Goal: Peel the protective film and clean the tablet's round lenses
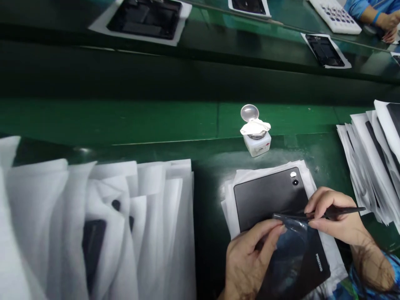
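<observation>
The person's left hand (250, 258) pinches the lifted edge of a clear plastic film (295, 248) between thumb and index finger, the glossy sheet curling and catching light. The right hand (339, 214) grasps slim dark tweezers (345, 211), its fingertips close to the same raised edge. Under both hands lies a black tablet (265, 196), its flat, matte back facing up, with rounded corners, a circular camera lens near one corner and pale lettering along one side. The tablet rests on soft white foam sleeves (230, 214) on the smooth green bench (208, 196). Beyond it stands a squarish white plastic bottle (258, 146), its round metallic lid tipped open and a crumpled white cloth (254, 126) over the mouth. Thin, wavy white pouches (156, 229) stand packed upright at the left, some showing dark devices inside; a leaning stack of similar pouches (362, 166) fills the right side.
</observation>
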Demonstrator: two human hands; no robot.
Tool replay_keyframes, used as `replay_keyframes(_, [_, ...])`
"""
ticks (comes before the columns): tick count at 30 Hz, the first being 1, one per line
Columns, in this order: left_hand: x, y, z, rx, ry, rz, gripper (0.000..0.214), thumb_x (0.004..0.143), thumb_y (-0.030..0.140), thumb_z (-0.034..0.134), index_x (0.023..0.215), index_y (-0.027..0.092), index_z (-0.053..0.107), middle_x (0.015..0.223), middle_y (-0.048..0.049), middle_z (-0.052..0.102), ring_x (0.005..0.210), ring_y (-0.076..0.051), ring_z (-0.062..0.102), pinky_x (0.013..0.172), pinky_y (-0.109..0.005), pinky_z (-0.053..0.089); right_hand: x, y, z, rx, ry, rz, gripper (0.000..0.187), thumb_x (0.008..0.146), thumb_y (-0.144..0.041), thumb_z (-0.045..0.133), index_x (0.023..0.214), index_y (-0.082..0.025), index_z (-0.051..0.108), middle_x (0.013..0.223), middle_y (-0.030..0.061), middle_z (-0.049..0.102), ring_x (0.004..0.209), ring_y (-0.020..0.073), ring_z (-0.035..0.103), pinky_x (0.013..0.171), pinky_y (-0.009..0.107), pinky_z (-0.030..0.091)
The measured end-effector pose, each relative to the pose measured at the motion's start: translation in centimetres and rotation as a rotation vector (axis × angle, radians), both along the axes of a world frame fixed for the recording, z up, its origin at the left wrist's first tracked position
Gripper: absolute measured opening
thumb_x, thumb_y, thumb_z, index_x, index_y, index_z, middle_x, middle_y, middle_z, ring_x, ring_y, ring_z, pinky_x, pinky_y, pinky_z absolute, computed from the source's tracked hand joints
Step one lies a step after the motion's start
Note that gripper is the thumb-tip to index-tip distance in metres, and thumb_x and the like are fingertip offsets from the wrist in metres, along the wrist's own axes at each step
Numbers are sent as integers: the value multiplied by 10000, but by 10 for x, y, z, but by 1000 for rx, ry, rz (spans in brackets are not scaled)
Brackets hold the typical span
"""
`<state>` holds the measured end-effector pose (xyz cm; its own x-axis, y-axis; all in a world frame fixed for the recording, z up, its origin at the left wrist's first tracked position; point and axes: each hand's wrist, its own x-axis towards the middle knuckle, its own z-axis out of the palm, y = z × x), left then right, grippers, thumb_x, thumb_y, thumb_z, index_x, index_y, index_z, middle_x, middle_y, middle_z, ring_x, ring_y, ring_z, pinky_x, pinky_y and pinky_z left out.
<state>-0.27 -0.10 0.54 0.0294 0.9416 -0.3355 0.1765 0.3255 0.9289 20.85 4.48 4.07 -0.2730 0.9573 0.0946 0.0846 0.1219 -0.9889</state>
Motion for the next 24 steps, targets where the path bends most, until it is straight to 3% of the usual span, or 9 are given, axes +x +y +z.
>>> replay_keyframes(8, [2, -3, -4, 12, 25, 6, 119, 841, 354, 677, 830, 327, 793, 728, 77, 797, 539, -111, 688, 626, -190, 564, -8, -4, 0, 21, -49, -5, 128, 805, -173, 808, 781, -237, 700, 819, 33, 751, 737, 162, 712, 684, 268, 589])
replay_keyframes(16, [4, -3, -2, -10, 51, -3, 143, 849, 355, 662, 831, 305, 794, 741, 47, 801, 571, -136, 711, 589, -201, 572, -8, -8, -3, 33, -72, -17, 134, 815, -158, 795, 804, -257, 707, 804, 23, 759, 739, 173, 720, 672, 295, 589])
replay_keyframes(24, [1, -4, -5, 67, 96, -8, 132, 856, 348, 670, 847, 309, 796, 732, 56, 805, 548, -139, 715, 570, -213, 562, -8, -10, -5, 63, -73, -15, 184, 805, -97, 773, 810, -265, 699, 800, 31, 764, 717, 192, 725, 649, 324, 599])
